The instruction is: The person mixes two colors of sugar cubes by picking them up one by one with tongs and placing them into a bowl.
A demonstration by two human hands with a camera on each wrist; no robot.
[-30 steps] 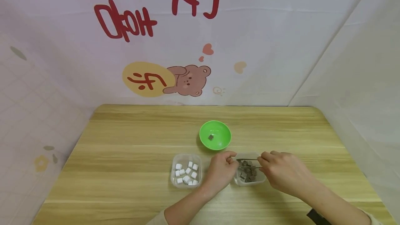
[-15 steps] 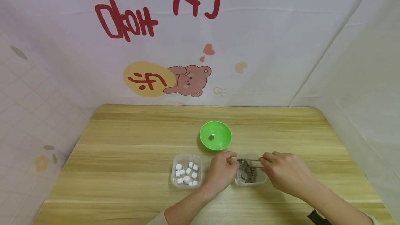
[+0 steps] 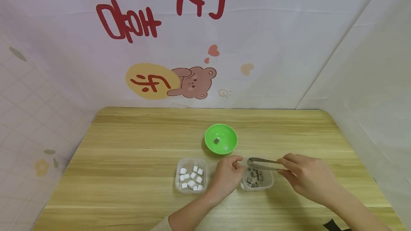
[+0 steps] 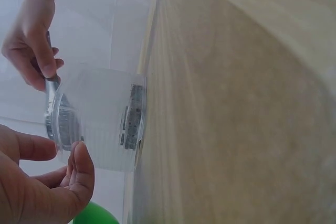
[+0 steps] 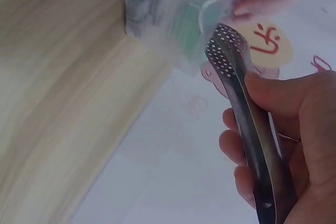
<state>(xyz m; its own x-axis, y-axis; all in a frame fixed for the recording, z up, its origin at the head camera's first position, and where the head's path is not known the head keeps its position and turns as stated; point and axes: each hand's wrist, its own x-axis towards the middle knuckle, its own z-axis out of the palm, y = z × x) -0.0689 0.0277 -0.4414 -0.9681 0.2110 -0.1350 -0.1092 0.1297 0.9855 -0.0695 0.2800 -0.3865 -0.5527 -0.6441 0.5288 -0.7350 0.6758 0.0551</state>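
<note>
My left hand pinches the rim of a clear plastic container, its thumb and fingers at the near rim in the left wrist view. Several dark grey cubes lie in that container. Metal tongs with perforated tips are held in my right hand. Over the container's far side the tongs' tips lie close together, raised near its rim. Whether a cube sits between them I cannot tell. In the head view a green bowl behind the hands holds one dark cube.
Left of my left hand, a second clear container holds several white cubes. Both containers and the bowl rest on a wood-grain table. A printed white cloth rises behind the table. Something black shows at the bottom right.
The tongs, first spread over the dark cubes, have narrowed. My right hand has since drawn back to the right with them, and they are higher. My left hand stays at the container.
</note>
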